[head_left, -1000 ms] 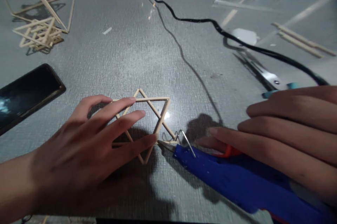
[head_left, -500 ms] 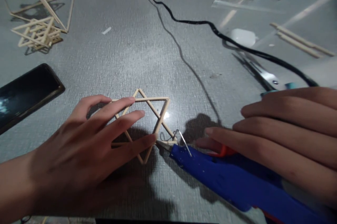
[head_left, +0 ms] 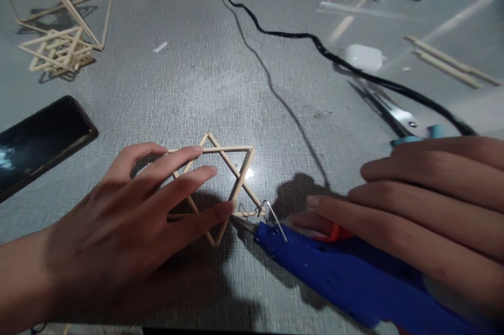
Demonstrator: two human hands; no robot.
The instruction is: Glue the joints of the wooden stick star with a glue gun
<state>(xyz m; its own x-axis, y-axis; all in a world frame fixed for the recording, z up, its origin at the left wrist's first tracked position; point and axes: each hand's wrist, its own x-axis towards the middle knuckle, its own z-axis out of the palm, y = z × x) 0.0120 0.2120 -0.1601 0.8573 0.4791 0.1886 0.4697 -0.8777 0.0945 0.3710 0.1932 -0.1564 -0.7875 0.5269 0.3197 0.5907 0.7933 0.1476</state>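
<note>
Not much has changed since a moment ago. The glue gun has slid a tiny bit to the left and down, and its metal tip now sits right by the lower right point of the star. The left hand has stayed where it was.

The star is made of thin, pale wood sticks. Two stick triangles cross each other to make six points. It lies flat on the grey table, near the middle and close to the person. The table top looks rough, like woven cloth.

The left hand lies flat with its fingers spread apart. The fingertips press down on the star's left side and bottom stick.

The right hand is wrapped around the glue gun, with one finger reaching to the orange trigger. The gun is bright blue, smooth plastic, with a thin wire stand near the tip.

A black cord snakes across the table from the gun. A black, shiny phone lies at the left. More stick shapes sit far off at the top left. Scissors lie beside the cord at the right, and loose sticks lie past them.
</note>
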